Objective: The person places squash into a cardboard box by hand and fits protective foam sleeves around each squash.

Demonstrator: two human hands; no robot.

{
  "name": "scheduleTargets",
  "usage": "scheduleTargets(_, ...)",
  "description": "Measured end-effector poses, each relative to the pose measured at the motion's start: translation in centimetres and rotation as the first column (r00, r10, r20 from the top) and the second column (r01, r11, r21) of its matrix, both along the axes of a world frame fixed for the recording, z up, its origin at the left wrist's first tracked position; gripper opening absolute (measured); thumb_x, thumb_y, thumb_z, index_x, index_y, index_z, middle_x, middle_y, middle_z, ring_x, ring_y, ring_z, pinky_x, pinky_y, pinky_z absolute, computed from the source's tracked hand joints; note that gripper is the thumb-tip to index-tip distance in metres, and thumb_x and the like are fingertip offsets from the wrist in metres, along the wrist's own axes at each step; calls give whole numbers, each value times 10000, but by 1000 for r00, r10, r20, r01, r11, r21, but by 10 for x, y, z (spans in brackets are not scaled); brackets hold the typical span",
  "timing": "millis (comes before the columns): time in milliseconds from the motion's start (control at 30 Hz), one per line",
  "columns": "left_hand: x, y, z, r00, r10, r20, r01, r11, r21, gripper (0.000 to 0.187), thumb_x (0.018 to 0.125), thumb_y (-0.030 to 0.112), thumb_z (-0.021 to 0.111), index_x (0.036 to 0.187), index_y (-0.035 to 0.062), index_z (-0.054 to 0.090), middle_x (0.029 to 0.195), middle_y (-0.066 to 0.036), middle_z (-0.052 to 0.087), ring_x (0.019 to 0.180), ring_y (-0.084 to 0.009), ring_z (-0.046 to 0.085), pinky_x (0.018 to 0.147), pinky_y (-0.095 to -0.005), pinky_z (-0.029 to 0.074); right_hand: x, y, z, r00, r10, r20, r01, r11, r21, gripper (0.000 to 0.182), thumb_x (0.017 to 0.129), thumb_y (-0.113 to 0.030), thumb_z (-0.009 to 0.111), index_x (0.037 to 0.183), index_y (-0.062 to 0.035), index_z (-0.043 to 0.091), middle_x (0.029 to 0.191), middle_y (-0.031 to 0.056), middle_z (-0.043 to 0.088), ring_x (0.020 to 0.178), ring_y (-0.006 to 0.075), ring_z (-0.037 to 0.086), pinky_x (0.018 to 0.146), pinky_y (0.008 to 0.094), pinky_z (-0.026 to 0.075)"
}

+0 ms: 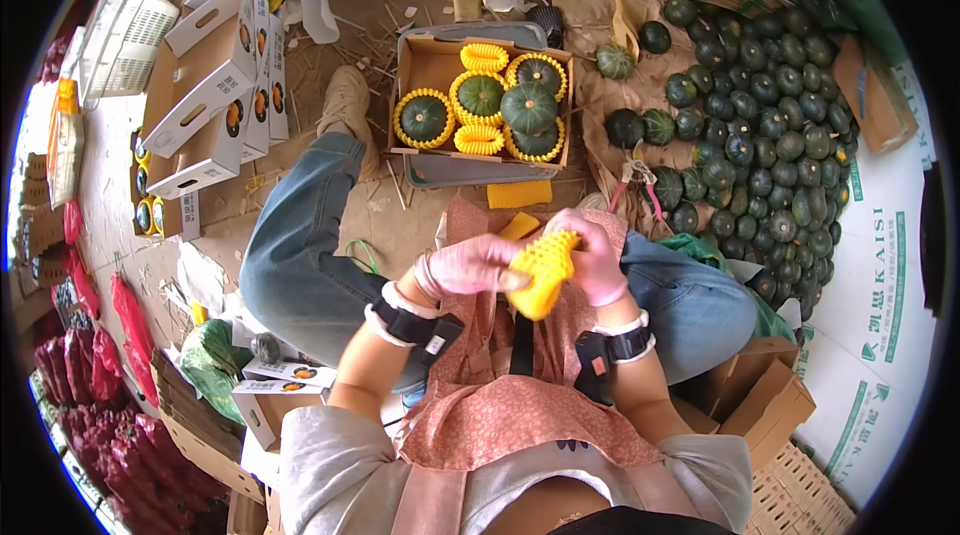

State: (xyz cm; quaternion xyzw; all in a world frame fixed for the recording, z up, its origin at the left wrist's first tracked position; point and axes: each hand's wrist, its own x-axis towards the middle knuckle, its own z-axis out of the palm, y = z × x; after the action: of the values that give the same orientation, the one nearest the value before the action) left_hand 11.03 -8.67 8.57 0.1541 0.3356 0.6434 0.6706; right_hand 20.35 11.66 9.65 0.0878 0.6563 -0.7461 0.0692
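Both my hands hold one yellow foam net (543, 275) above my lap. My left hand (472, 265) has its fingers closed on the net's left side, and my right hand (592, 257) grips its upper right part. In front of me an open cardboard box (412, 68) holds several dark green squashes (529, 108), most of them in yellow nets, along with bunched nets (479, 140). The box rests on the grey platform of a scale (466, 170). Another yellow net (519, 195) lies flat just below the platform.
A large pile of green squashes (765, 135) covers the floor at the right. Pink-handled clippers (637, 185) lie beside it. White cartons (205, 85) are stacked at the left, with red bags (130, 335) at the lower left. Open boxes (765, 400) sit at the lower right.
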Motion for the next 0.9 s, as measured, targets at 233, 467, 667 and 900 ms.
scheduleTargets(233,-35,25,10,861,435,264,-430,899,-78,417,893,358,563,1128,16,523,1061,-87,613,963,-165,588,900,-318,447,-16,-9,27,955,171,244,110,558,-822,429,904,-348,537,1188,-27,518,1099,123,592,908,212,620,790,355,520)
scheduleTargets(467,-129,72,-45,404,142,-904,-652,738,-176,207,853,224,637,899,22,622,809,-110,637,693,-191,585,645,-302,502,-120,52,-29,882,-339,326,219,910,353,419,919,-299,528,1241,-36,478,755,65,576,444,140,503,410,265,438)
scheduleTargets(667,-116,100,-90,187,443,-877,-866,495,65,170,869,155,609,975,34,553,726,-101,565,622,-166,507,595,-285,455,-146,31,-93,868,-416,-271,472,521,711,299,931,-291,506,1102,-46,509,858,172,620,719,257,630,607,348,495)
scheduleTargets(900,-166,42,-95,256,425,-868,-830,557,29,189,895,182,589,988,26,540,734,-24,521,670,-71,439,619,-228,419,-187,0,-109,924,-272,-270,380,749,543,215,909,-208,554,1022,-29,515,836,193,599,752,358,596,641,354,481)
